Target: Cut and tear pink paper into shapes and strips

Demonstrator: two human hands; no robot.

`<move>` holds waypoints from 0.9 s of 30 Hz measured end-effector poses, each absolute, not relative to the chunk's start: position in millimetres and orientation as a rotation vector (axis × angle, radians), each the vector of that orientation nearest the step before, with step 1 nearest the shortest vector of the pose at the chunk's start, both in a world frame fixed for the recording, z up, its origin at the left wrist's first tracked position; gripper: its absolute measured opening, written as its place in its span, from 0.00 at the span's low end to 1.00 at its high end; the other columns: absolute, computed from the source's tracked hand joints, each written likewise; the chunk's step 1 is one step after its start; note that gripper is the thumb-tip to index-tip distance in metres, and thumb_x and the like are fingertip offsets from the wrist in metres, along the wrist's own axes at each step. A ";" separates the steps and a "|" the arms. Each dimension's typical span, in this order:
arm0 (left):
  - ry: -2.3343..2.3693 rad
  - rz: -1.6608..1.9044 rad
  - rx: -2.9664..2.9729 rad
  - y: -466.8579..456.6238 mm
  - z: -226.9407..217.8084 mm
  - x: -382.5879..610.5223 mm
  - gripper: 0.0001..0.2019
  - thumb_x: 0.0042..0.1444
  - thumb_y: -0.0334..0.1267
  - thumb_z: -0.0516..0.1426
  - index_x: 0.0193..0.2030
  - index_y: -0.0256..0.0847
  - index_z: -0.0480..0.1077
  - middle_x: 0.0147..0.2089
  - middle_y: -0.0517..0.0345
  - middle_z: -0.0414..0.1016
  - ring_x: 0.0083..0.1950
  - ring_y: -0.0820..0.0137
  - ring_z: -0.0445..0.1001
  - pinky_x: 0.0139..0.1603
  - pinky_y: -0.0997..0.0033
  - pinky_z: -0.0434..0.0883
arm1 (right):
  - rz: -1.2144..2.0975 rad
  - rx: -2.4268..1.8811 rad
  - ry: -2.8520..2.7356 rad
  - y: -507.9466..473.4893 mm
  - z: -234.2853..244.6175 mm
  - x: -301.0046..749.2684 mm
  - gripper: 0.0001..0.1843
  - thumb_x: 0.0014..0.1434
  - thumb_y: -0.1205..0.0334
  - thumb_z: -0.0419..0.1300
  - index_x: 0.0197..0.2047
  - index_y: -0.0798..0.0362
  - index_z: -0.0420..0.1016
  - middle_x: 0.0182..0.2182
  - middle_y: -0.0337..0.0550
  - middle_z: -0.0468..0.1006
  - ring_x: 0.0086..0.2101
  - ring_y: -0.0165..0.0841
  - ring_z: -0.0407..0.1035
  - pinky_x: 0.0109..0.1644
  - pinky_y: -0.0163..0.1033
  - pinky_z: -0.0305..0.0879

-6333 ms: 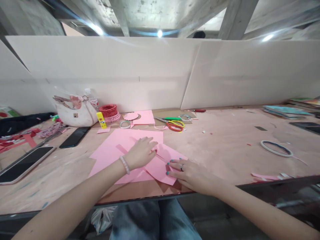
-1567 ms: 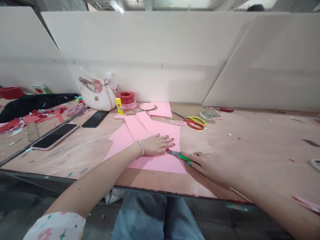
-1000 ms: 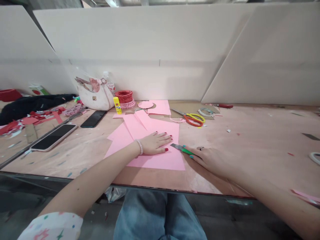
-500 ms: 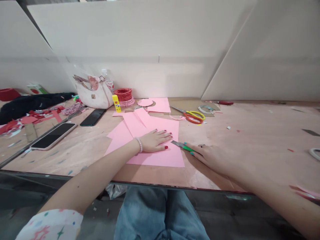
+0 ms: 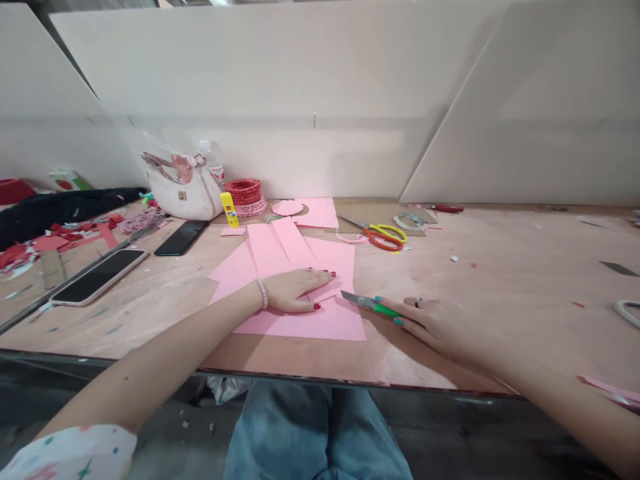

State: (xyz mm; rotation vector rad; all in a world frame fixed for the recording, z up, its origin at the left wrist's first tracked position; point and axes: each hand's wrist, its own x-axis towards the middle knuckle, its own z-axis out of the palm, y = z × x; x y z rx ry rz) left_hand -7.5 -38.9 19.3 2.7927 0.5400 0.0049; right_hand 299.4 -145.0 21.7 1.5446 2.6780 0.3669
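My left hand (image 5: 297, 290) lies flat, fingers spread, on a stack of pink paper sheets (image 5: 330, 320) near the table's front edge. My right hand (image 5: 440, 323) grips a green utility knife (image 5: 373, 305) whose blade tip rests on the pink paper just right of my left fingertips. More pink strips (image 5: 280, 243) fan out behind the left hand.
Orange and yellow scissors (image 5: 383, 235) lie behind the paper. A yellow glue stick (image 5: 227, 209), red woven basket (image 5: 243, 193) and white handbag (image 5: 183, 190) stand at the back left. Two phones (image 5: 97, 275) (image 5: 181, 237) lie left. Tape rings (image 5: 409, 221) (image 5: 629, 312) sit right. White partition boards (image 5: 320, 100) wall the back.
Since a second ago my right hand with the knife has drawn slightly toward the table's front edge across the paper. The left hand shifted a little left, still pressing the sheets.
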 end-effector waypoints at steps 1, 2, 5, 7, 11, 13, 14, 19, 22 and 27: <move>0.555 0.051 2.746 -39.4 19.7 -9.5 0.33 0.61 0.48 0.44 0.68 0.31 0.42 0.69 0.47 0.42 0.69 0.64 0.45 0.67 0.65 0.44 | 0.369 1.489 2.685 -147.2 25.5 295.4 0.23 0.64 0.53 0.41 0.60 0.41 0.62 0.30 0.44 0.75 0.21 0.32 0.63 0.25 0.39 0.49; 0.567 0.091 2.699 -39.6 19.7 -11.2 0.31 0.62 0.46 0.43 0.68 0.31 0.42 0.69 0.48 0.41 0.69 0.66 0.45 0.67 0.66 0.44 | 0.378 1.430 2.692 -148.9 29.0 290.2 0.23 0.64 0.53 0.41 0.60 0.40 0.63 0.29 0.43 0.75 0.20 0.32 0.62 0.25 0.39 0.47; 0.570 0.156 2.607 -38.9 18.1 -13.2 0.27 0.63 0.40 0.39 0.67 0.32 0.45 0.69 0.51 0.43 0.69 0.70 0.44 0.68 0.68 0.43 | 0.393 1.264 2.732 -150.8 36.9 270.4 0.22 0.64 0.57 0.43 0.59 0.38 0.62 0.27 0.41 0.74 0.19 0.29 0.58 0.24 0.38 0.43; 0.550 0.155 2.600 -37.7 16.5 -12.7 0.25 0.63 0.38 0.38 0.66 0.34 0.49 0.69 0.53 0.46 0.69 0.71 0.45 0.68 0.69 0.43 | 0.413 1.199 2.754 -149.3 39.1 257.8 0.21 0.64 0.58 0.44 0.59 0.36 0.62 0.24 0.40 0.73 0.18 0.28 0.57 0.23 0.38 0.40; 0.525 0.139 2.637 -36.9 15.5 -10.6 0.24 0.64 0.38 0.38 0.64 0.32 0.53 0.68 0.51 0.49 0.68 0.71 0.47 0.68 0.69 0.44 | 0.492 1.113 2.761 -142.7 36.7 243.1 0.21 0.64 0.57 0.45 0.59 0.35 0.61 0.23 0.38 0.71 0.19 0.28 0.59 0.23 0.37 0.35; 0.491 0.136 2.679 -37.4 16.4 -10.0 0.24 0.64 0.39 0.38 0.64 0.31 0.54 0.67 0.49 0.51 0.68 0.70 0.47 0.68 0.67 0.44 | 0.515 1.111 2.739 -140.2 33.7 240.7 0.23 0.63 0.58 0.46 0.61 0.36 0.58 0.24 0.38 0.72 0.19 0.28 0.59 0.23 0.37 0.34; 0.476 0.134 2.698 -37.7 16.9 -9.8 0.24 0.64 0.39 0.38 0.64 0.31 0.55 0.67 0.49 0.51 0.68 0.70 0.46 0.68 0.67 0.44 | 0.517 1.124 2.727 -139.4 32.3 240.3 0.24 0.63 0.59 0.45 0.62 0.37 0.57 0.24 0.38 0.72 0.19 0.28 0.59 0.23 0.37 0.34; 0.471 0.128 2.728 -38.3 17.7 -9.3 0.24 0.64 0.39 0.38 0.63 0.31 0.56 0.67 0.49 0.52 0.68 0.70 0.47 0.68 0.67 0.45 | 0.501 1.173 2.744 -138.9 30.2 241.5 0.25 0.62 0.64 0.43 0.62 0.41 0.58 0.24 0.39 0.73 0.19 0.28 0.60 0.23 0.37 0.38; 0.476 0.130 2.739 -37.8 16.6 -9.2 0.24 0.64 0.38 0.38 0.63 0.31 0.56 0.67 0.50 0.52 0.68 0.71 0.47 0.68 0.67 0.45 | 0.467 1.188 2.741 -139.1 33.3 243.9 0.25 0.62 0.64 0.44 0.61 0.42 0.60 0.25 0.39 0.73 0.19 0.28 0.61 0.23 0.36 0.40; 0.483 0.135 2.739 -37.1 15.5 -8.8 0.24 0.63 0.37 0.39 0.63 0.33 0.56 0.67 0.51 0.52 0.68 0.72 0.47 0.68 0.68 0.44 | 0.369 1.137 2.781 -141.3 37.8 247.9 0.23 0.63 0.62 0.44 0.59 0.41 0.63 0.28 0.41 0.75 0.22 0.29 0.64 0.23 0.34 0.45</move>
